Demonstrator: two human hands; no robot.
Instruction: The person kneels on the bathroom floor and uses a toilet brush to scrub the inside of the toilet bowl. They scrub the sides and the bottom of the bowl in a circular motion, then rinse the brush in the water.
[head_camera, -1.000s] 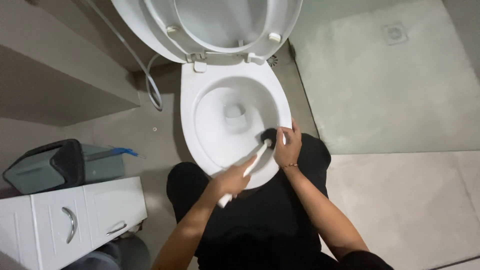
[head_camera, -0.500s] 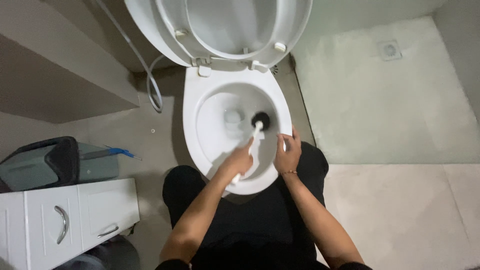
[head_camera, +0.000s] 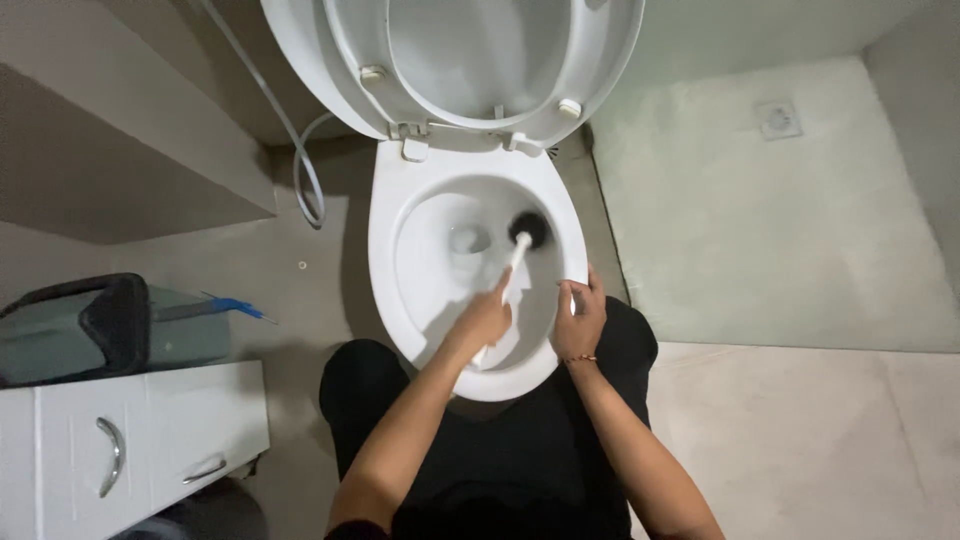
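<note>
Currently left hand (head_camera: 483, 322) fingers clamp the toilet brush (head_camera: 516, 256), handle running up-right to its black head; right hand (head_camera: 580, 322) fingers spread on bowl rim (head_camera: 575, 262).

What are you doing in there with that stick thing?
A person leans over a white toilet with its lid and seat flipped up. The left hand grips a white-handled toilet brush, and its dark bristle head sits against the inside of the bowl on the right. The right hand rests on the bowl's right rim. A white cabinet stands at lower left.
</note>
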